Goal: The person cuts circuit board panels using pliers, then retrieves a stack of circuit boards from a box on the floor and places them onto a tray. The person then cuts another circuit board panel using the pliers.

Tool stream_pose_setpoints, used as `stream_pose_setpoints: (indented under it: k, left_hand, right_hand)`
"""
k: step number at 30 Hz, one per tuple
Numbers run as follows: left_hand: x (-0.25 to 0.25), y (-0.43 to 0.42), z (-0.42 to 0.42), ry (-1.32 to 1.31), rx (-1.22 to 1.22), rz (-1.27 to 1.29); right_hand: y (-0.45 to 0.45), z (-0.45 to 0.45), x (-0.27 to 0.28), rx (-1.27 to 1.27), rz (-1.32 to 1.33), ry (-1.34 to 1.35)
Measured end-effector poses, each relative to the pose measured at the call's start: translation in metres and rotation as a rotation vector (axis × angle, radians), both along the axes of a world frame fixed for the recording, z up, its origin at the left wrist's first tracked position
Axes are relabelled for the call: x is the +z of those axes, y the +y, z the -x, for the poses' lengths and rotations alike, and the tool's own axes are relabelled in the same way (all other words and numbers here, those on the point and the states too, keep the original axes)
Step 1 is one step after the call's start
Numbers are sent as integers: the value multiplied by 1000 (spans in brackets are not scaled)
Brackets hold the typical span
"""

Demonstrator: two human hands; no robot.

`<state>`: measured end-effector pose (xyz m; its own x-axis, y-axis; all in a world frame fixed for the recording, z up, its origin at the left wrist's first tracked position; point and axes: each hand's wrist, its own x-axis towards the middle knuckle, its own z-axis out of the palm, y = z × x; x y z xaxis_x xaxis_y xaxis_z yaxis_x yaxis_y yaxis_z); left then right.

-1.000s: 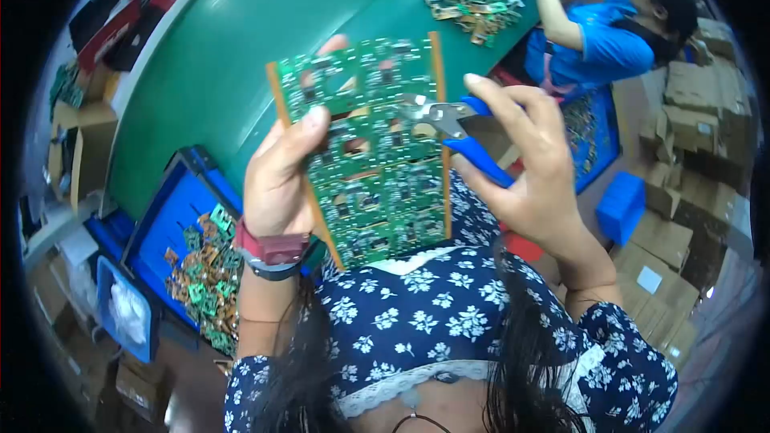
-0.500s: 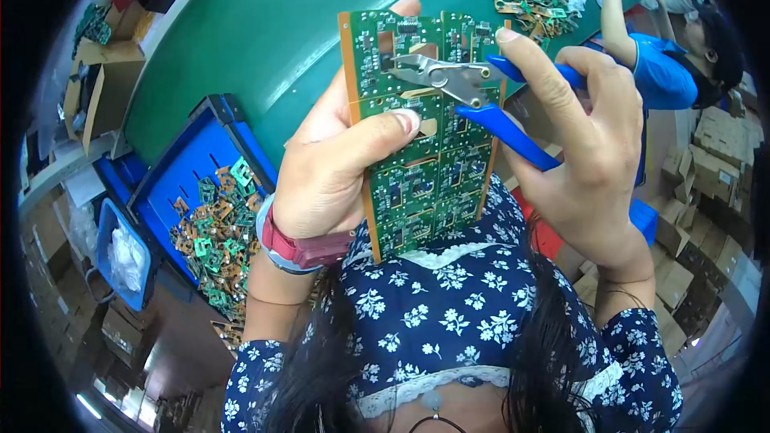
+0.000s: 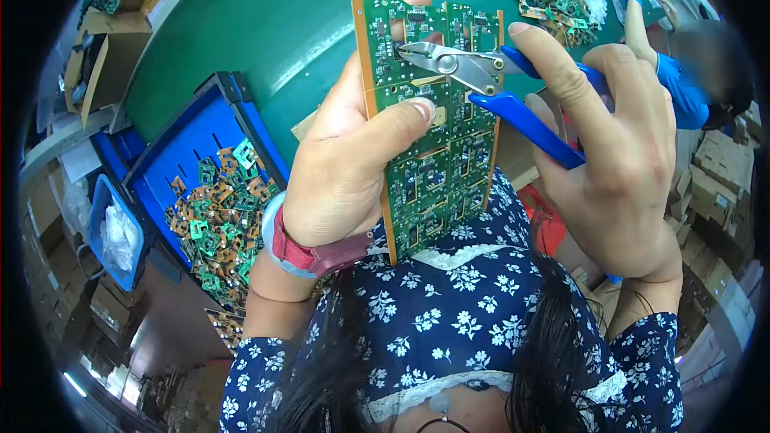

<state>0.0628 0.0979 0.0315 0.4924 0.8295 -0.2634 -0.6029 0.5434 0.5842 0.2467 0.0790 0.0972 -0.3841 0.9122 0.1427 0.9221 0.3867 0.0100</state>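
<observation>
A green circuit board panel (image 3: 433, 180) with orange-brown side strips is held upright in front of my chest. My left hand (image 3: 353, 144) grips its left edge, thumb across the face and a fingertip showing above the top edge. Blue-handled cutting pliers (image 3: 525, 124) sit in my right hand (image 3: 613, 128), with fingers around both handles. Their metal jaws lie over the upper left part of the panel, by a cut-out slot. Whether the jaw tips touch the board I cannot tell.
A blue tray (image 3: 172, 156) at left holds many small board pieces (image 3: 220, 232). Beside it stands a blue basket (image 3: 100, 216) with white material. On the green table (image 3: 297, 0) lies a heap of board scraps (image 3: 557, 0). A co-worker's arm (image 3: 638, 24) reaches in at upper right.
Both hands, the panel and the pliers have shifted slightly right in view. The pliers' jaws stay over the same upper left area of the panel.
</observation>
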Motion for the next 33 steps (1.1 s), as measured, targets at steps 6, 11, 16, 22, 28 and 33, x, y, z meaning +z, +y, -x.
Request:
stream_pose_setpoints:
  k: [6, 11, 16, 22, 28, 33]
  left_hand:
    - [-4, 3, 6, -50, 31, 33]
    - [-9, 6, 10, -59, 41, 55]
    - [-12, 14, 23, 108, 70, 64]
    - [-40, 29, 122, 232, 343, -16]
    - [-37, 23, 119, 213, 418, 5]
    - [-38, 15, 106, 144, 338, 0]
  right_hand:
    - [10, 1, -11, 42, 27, 105]
    - [14, 5, -20, -15, 57, 226]
    - [20, 0, -32, -54, 22, 350]
    - [28, -33, -75, -335, 140, 166]
    - [48, -54, -206, -400, 374, -55]
    - [42, -59, -258, -313, 433, -228]
